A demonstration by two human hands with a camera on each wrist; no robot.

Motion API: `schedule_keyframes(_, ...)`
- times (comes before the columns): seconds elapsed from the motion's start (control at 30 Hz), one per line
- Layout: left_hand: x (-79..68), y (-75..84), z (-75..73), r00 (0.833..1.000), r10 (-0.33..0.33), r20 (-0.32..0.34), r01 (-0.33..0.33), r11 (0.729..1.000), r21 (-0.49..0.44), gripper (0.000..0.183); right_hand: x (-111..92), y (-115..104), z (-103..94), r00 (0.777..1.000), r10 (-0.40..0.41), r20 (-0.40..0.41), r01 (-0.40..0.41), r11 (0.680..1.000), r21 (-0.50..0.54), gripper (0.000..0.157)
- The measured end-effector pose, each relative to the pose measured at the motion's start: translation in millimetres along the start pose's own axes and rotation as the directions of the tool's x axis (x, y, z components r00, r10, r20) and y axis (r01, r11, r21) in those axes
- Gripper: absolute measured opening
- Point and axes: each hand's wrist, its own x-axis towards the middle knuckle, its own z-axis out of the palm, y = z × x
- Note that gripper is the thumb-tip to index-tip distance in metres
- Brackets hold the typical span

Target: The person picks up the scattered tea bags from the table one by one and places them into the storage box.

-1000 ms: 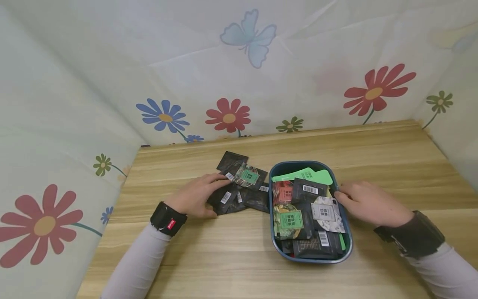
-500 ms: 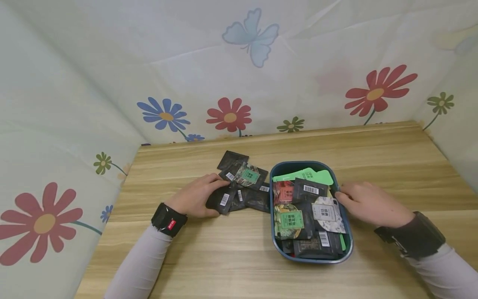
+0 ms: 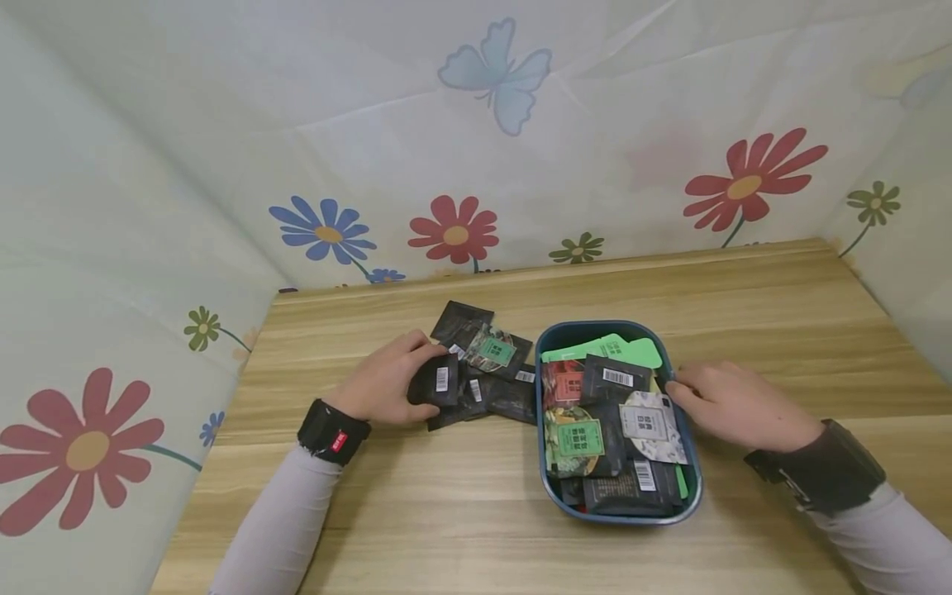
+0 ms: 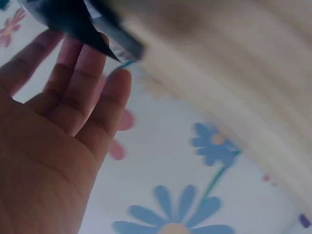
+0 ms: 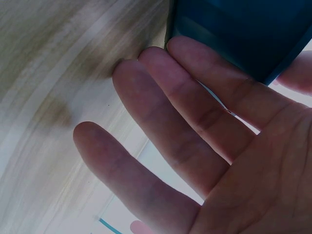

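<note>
In the head view, my left hand [image 3: 383, 384] holds a black tea sachet [image 3: 431, 383] with a white barcode label between thumb and fingers. The sachet stands tilted over a loose pile of black sachets [image 3: 513, 395]. The left wrist view shows its dark edge [image 4: 73, 24] at the fingertips. To the right is a dark blue box [image 3: 546, 487] full of tea sachets, some with green, red or white labels. My right hand [image 3: 744, 405] holds the box's right rim, thumb over it. In the right wrist view, its fingers [image 5: 170, 117] lie outside the box, the index finger against the wall.
A green-labelled sachet [image 3: 492, 350] and a plain black one [image 3: 461, 321] lie at the back of the pile. Bright green cards [image 3: 606, 350] stick up at the box's far end. A flower-printed cloth [image 3: 402, 149] encloses the wooden table [image 3: 446, 512] at back and sides.
My left hand has picked up the front-left sachet from the pile and tilted it upward, uncovering another black sachet beneath. My right hand and the box have stayed in place.
</note>
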Motion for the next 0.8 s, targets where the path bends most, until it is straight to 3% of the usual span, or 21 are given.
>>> schedule_keyframes(0.2,11.7,40.0,-26.8,0.992,0.097,-0.082,-0.102,0.993,-0.055,0.081,0,2,0.5,1.0,-0.01,-0.007,0.01,1.0,-0.001,0.027)
schedule_keyframes(0.47,32.3,103.1,-41.8,0.943,0.279,-0.183,-0.29,0.956,-0.038,0.079,0,-1,-0.4,1.0,-0.001,0.003,0.001,1.0,0.0,0.025)
schedule_keyframes(0.63,47.1,135.1,-45.2,0.918,0.32,-0.236,-0.335,0.942,-0.026,0.079,0,-1,0.2,1.0,0.009,0.009,-0.009,1.0,0.009,0.025)
schedule_keyframes(0.8,68.7,151.3,-47.9,0.898,0.336,-0.285,-0.357,0.934,-0.026,0.08,0,0,0.2,1.0,0.004,0.006,-0.004,1.0,0.012,0.026)
